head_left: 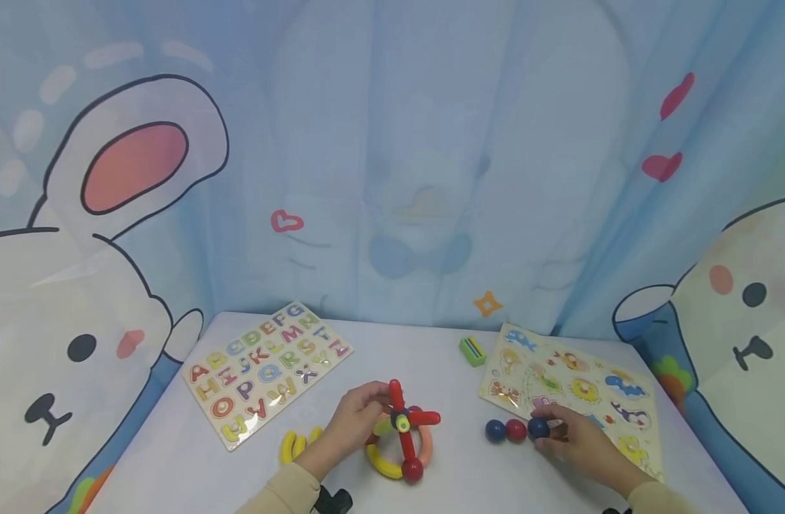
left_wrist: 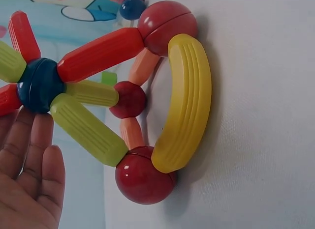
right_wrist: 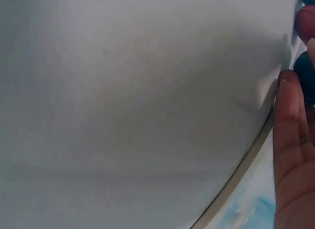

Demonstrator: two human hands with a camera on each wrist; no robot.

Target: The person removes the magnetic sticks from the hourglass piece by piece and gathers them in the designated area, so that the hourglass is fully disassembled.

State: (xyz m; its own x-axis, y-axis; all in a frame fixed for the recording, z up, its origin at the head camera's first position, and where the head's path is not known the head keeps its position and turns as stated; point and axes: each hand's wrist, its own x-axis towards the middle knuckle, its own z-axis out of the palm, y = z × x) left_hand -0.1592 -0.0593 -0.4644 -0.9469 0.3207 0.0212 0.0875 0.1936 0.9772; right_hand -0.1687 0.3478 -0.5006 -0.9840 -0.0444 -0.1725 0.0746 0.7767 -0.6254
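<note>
My left hand (head_left: 352, 421) holds the upper left side of a toy structure of balls and rods (head_left: 408, 446) on the white table. In the left wrist view, fingertips touch near its dark blue ball (left_wrist: 41, 85), where red and light green rods meet. A curved yellow rod (left_wrist: 189, 103) and red balls (left_wrist: 145, 175) form part of its ring-shaped base, along with salmon rods. My right hand (head_left: 575, 442) pinches a dark blue ball (head_left: 538, 427) at the right end of a row. A red ball (head_left: 516, 430) and another blue ball (head_left: 495, 431) sit beside it.
An alphabet puzzle board (head_left: 270, 375) lies at the back left, an animal puzzle board (head_left: 559, 378) at the right. A small green block (head_left: 472, 351) with stripes is near the back. Curved yellow rods (head_left: 296, 444) and a black object (head_left: 333, 501) lie around my left forearm.
</note>
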